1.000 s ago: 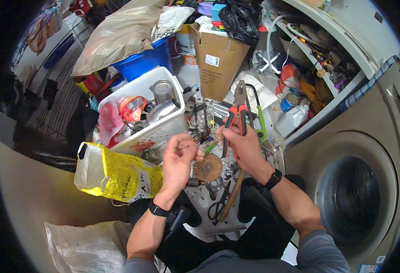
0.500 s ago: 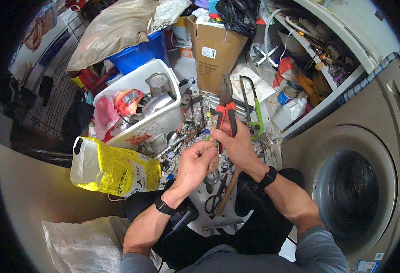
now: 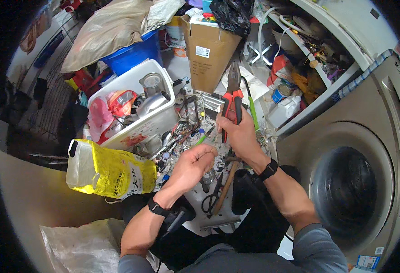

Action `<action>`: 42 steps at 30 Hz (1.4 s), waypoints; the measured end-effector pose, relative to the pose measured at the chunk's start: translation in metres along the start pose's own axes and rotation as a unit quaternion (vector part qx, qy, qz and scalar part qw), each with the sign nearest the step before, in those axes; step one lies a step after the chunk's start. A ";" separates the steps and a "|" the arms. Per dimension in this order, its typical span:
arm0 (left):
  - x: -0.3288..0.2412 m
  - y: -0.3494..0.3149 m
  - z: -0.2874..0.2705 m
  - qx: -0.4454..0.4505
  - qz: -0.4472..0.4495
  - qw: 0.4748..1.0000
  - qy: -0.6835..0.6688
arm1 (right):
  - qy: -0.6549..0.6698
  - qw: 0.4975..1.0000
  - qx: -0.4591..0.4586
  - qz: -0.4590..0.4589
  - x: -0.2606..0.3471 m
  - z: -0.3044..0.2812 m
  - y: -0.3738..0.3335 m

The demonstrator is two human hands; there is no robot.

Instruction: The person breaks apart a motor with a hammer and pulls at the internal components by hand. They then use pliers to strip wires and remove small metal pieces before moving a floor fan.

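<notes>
My right hand [image 3: 242, 136] is closed around red-and-black pliers [image 3: 233, 94], their jaws pointing up and away from me. Lower and to the left, my left hand [image 3: 193, 164] has its fingers curled together in a pinch; what they hold, if anything, is hidden. A slim green piece [image 3: 203, 138] shows just beyond its fingers, and I cannot tell whether they touch it. Under both hands spreads a pile of small metal and plastic scraps [image 3: 188, 125]. Black-handled scissors [image 3: 208, 204] and a wooden-handled hammer [image 3: 225, 189] lie between my knees.
At the left stand a white bin [image 3: 138, 129] of cans and bags and a yellow bag [image 3: 122, 175]. A cardboard box [image 3: 211, 57] rises behind the pile. Beyond the pliers lies a green-framed saw [image 3: 253, 113]. A washing machine [image 3: 295, 157] and a cluttered shelf flank the right.
My hands have moved apart; the right one has shifted slightly right with the pliers. The green piece that was between my hands now shows beyond my left fingers. The view has shifted a little.
</notes>
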State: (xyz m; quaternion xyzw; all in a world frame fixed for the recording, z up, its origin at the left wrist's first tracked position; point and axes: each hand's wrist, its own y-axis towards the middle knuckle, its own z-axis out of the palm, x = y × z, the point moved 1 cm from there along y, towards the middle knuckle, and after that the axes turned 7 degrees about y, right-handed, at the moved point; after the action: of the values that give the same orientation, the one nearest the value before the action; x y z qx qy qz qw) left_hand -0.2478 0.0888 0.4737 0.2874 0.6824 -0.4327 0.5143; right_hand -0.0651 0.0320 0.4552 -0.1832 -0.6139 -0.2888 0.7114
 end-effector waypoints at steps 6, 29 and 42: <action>0.009 -0.005 -0.013 -0.001 0.013 0.999 0.042 | 0.030 0.999 0.025 -0.009 0.001 0.005 -0.002; 0.027 0.012 -0.013 -0.084 0.066 0.988 -0.115 | 0.023 0.996 0.049 0.068 0.008 0.008 -0.022; 0.020 0.006 -0.003 -0.069 0.041 0.994 -0.072 | 0.008 0.999 0.042 0.019 0.015 0.000 -0.023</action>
State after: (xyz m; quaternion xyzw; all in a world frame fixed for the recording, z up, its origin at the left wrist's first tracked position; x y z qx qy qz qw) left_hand -0.2504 0.0931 0.4535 0.2471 0.6596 -0.3823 0.5981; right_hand -0.0783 0.0115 0.4680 -0.1625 -0.6159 -0.2508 0.7289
